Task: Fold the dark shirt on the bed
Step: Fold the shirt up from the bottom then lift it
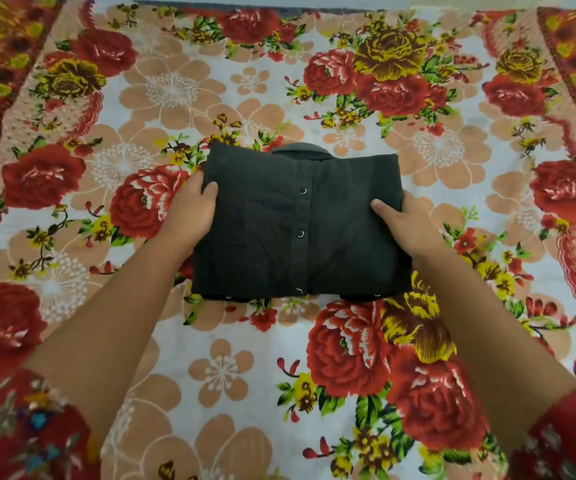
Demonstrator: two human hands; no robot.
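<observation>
The left hand is at the left edge of the shirt. Its thumb lies on top of the cloth and its fingers go round the edge and out of sight, so it pinches that side of the bundle.

The shirt lies in the middle of the flowered bedsheet, already folded into a thick, nearly square packet. The collar peeks out past its far edge, and a row of metal snaps runs down its middle toward the near edge, where lower layers show a little.

The right hand mirrors the other at the shirt's right edge, thumb on top and fingers wrapped round the side, pinching the layers together.

The cloth looks light, soft and limp, with fine creases. It should sag in the middle if lifted and the layers could slide apart. The side edges, where every layer can be caught between thumb and fingers, look like the best place to hold. A flat palm under the middle would help keep the folds. The fold itself looks close to done.
</observation>
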